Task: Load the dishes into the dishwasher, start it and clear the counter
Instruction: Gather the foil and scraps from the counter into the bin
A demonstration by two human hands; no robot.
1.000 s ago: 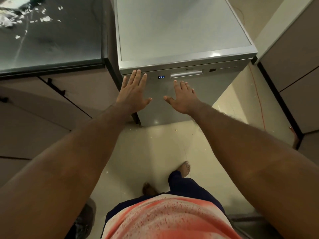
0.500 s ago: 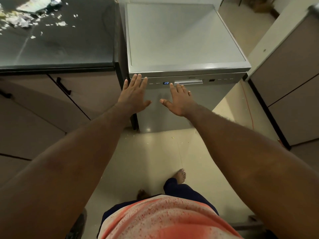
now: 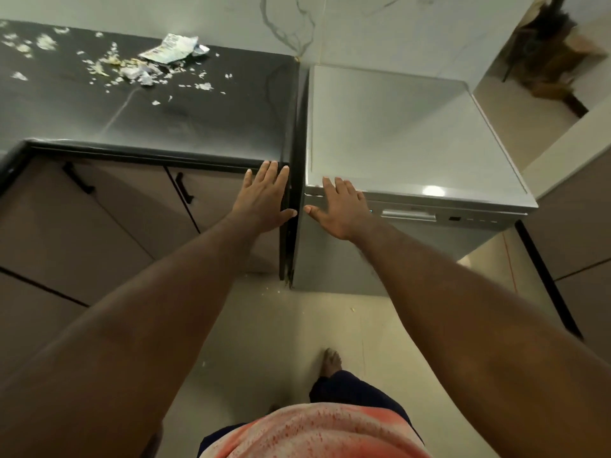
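The silver dishwasher (image 3: 413, 133) stands at the right with its door closed; a handle (image 3: 408, 214) and a small lit display sit on its front panel. My right hand (image 3: 340, 209) is held flat with straight fingers in front of the door's top left corner. My left hand (image 3: 267, 196) is also flat and spread, in front of the front edge of the dark counter (image 3: 185, 117) just left of the dishwasher. Neither hand holds anything. On the counter lie a crumpled wrapper (image 3: 172, 49) and scattered food scraps (image 3: 132, 71).
Brown cabinet doors with black handles (image 3: 184, 188) run under the counter. Another cabinet (image 3: 575, 209) stands to the right of the dishwasher, with a thin orange cord along the floor. My feet stand on the pale tile floor (image 3: 264, 342), which has a few crumbs.
The view has swung left and up, bringing the counter and its scraps into sight. Both hands shifted left along the dishwasher front; my left hand now lies before the counter edge.
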